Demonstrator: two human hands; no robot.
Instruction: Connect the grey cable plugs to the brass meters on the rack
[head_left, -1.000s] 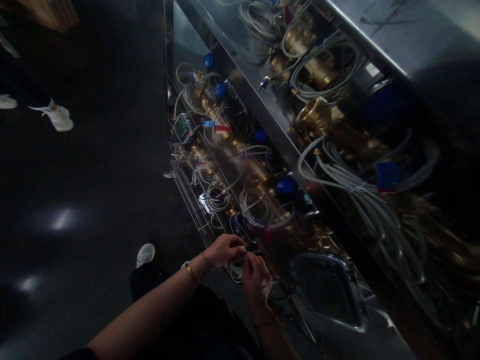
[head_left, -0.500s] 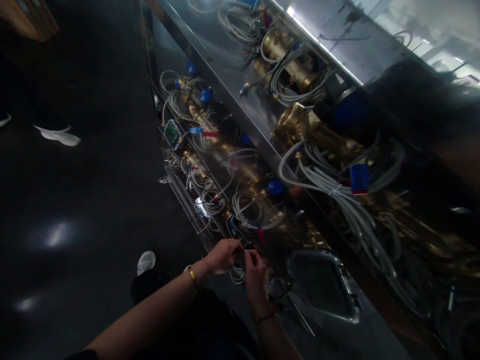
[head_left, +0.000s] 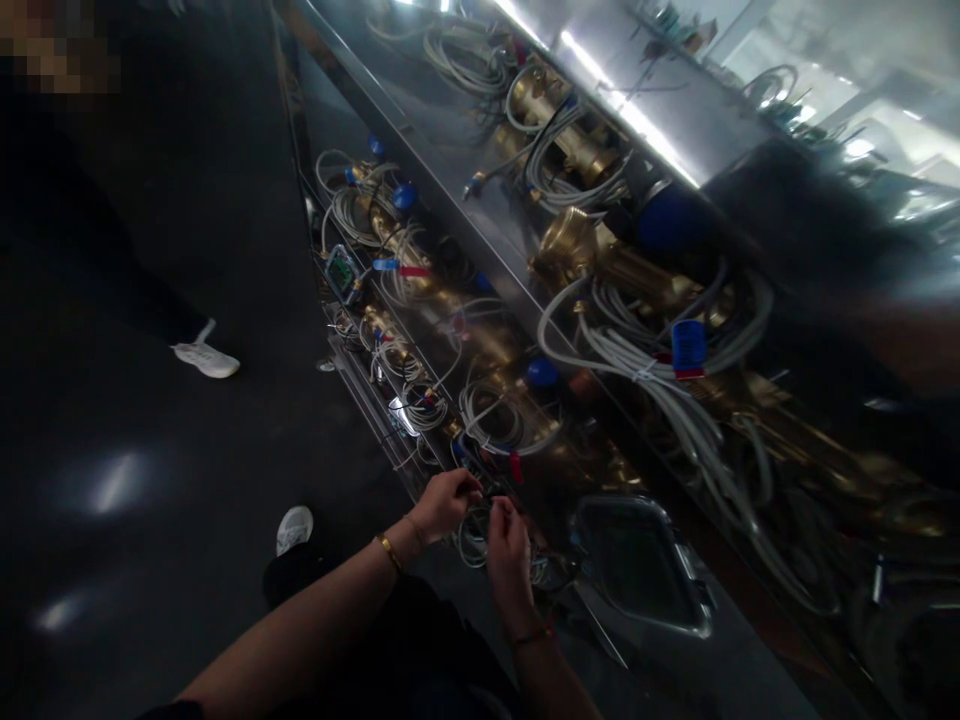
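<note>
My left hand (head_left: 445, 504) reaches in over the lower rack, its thumb and fingers pinched on something too small and dark to make out. Just right of it my right hand (head_left: 508, 540) is closed with bent fingertips; what they hold, if anything, is hidden. A small gap separates the two hands. Beneath them lies a coil of grey cable (head_left: 471, 540), partly covered. Above the hands, another grey cable coil (head_left: 491, 415) rests against a brass fitting (head_left: 534, 405), with a red tag (head_left: 516, 466) close by.
A clear plastic tray (head_left: 637, 565) sits at the right of my hands. Brass valve bodies (head_left: 566, 245) with bundled cables (head_left: 667, 390) fill the upper metal shelf (head_left: 450, 190). Blue caps (head_left: 541, 372) dot the rack. A co-worker's shoe (head_left: 206, 358) stands on the floor at left.
The hands have drawn slightly apart at the fingertips. At left, the co-worker's leg and shoe have moved right, nearer the rack. The view has shifted a little.
</note>
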